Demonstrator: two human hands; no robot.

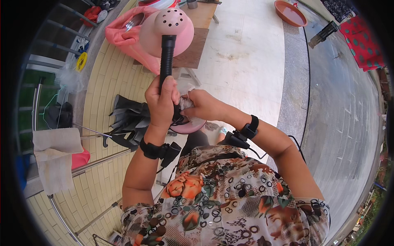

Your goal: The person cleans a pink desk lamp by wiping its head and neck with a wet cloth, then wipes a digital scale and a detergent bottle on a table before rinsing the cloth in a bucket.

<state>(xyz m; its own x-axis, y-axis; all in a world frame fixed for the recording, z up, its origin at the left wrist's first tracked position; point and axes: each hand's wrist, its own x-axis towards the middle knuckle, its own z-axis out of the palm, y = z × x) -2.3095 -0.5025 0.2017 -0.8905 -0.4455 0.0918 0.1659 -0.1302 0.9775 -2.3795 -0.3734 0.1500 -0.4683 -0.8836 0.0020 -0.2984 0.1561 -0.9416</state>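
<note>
A pink desk lamp [166, 29] with a black corrugated gooseneck [167, 55] is held up in front of me. My left hand [161, 100] is wrapped around the lower part of the gooseneck, thumb upward. A pale, crumpled cloth or wipe [186, 104] is pinched in my right hand [204, 104], close against the lamp's lower stem. Below both hands shows the round pink lamp base [192, 126], partly covered by my fingers, with a dark cord bunched near it. The lamp head is at the top, its vented back facing me.
Beyond the lamp are a pink plastic bag [123, 37] and a low wooden table [197, 46]. At left, a folded black umbrella [129, 118] lies near a metal rack [101, 160] draped with a beige cloth [55, 160]. An orange basin [291, 13] stands at far right.
</note>
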